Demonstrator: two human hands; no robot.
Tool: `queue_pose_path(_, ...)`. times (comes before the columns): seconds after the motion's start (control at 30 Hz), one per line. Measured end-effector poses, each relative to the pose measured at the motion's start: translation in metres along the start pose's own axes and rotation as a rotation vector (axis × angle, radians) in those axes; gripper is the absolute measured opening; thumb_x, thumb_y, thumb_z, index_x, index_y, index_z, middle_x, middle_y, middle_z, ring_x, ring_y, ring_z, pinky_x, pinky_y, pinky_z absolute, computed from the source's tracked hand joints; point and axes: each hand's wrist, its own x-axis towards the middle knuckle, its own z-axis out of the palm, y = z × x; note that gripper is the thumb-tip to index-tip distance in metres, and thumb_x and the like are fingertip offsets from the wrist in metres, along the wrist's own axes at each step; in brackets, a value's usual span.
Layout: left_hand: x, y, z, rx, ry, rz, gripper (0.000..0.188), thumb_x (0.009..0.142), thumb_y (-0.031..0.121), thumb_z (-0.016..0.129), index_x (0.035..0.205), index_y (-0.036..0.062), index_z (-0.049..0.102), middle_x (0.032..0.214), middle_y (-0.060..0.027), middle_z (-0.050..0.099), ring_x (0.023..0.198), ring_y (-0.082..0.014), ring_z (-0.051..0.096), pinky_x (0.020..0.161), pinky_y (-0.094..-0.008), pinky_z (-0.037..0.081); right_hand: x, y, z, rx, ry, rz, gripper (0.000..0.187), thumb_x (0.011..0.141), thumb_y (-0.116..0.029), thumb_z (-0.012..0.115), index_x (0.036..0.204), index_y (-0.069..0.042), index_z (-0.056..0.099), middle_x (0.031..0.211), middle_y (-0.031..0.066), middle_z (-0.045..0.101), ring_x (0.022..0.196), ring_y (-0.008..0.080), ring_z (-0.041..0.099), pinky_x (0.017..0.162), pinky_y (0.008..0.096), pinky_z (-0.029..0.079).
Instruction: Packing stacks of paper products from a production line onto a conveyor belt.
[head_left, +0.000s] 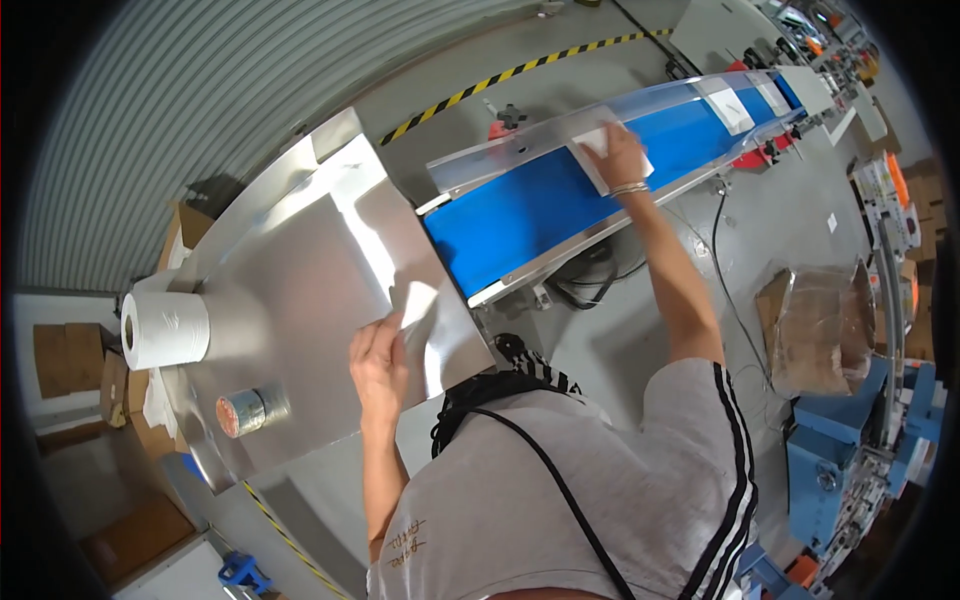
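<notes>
My right hand (pixel 622 165) reaches over the blue conveyor belt (pixel 510 215), its fingers closed on a flat white packet (pixel 592 178) on the belt. Farther along the belt lie two more flat white packets, a nearer one (pixel 729 108) and one by the far end (pixel 770 95). My left hand (pixel 380 362) is above the near right part of the shiny metal table (pixel 300 270), fingers curled. A pale white patch (pixel 417 300) shows at its fingertips; I cannot tell whether it is a thin sheet or glare.
A white paper roll (pixel 166 330) and a roll of tape (pixel 241 413) stand on the table's left side. Clear side guards (pixel 480 165) line the belt. A carton with a plastic liner (pixel 825 330) and blue machinery (pixel 840 430) are on the right.
</notes>
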Motion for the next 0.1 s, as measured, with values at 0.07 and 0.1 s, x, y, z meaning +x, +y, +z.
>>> queue_pose_path(0.07, 0.019, 0.028, 0.005, -0.261, -0.157, -0.051, 0.025, 0.078, -0.005, 0.064, 0.100, 0.0060, 0.067, 0.093, -0.0130, 0.064, 0.088, -0.0289, 0.061, 0.079, -0.0365, 0.049, -0.013, -0.040, 0.000, 0.682, -0.385, -0.010, 0.046, 0.081, -0.038, 0.072, 0.115, -0.008, 0.062, 0.111, 0.0168, 0.065, 0.108, 0.0308, 0.060, 0.094, 0.0400, 0.045)
queue_pose_path(0.1, 0.030, 0.036, 0.008, -0.308, -0.234, -0.052, 0.026, 0.079, -0.004, 0.065, 0.103, 0.0061, 0.067, 0.096, -0.0131, 0.065, 0.092, -0.0289, 0.061, 0.081, -0.0364, 0.049, -0.014, -0.034, -0.002, 0.679, -0.380, 0.000, 0.046, 0.081, -0.038, 0.072, 0.115, -0.008, 0.062, 0.111, 0.0168, 0.065, 0.108, 0.0308, 0.060, 0.094, 0.0400, 0.045)
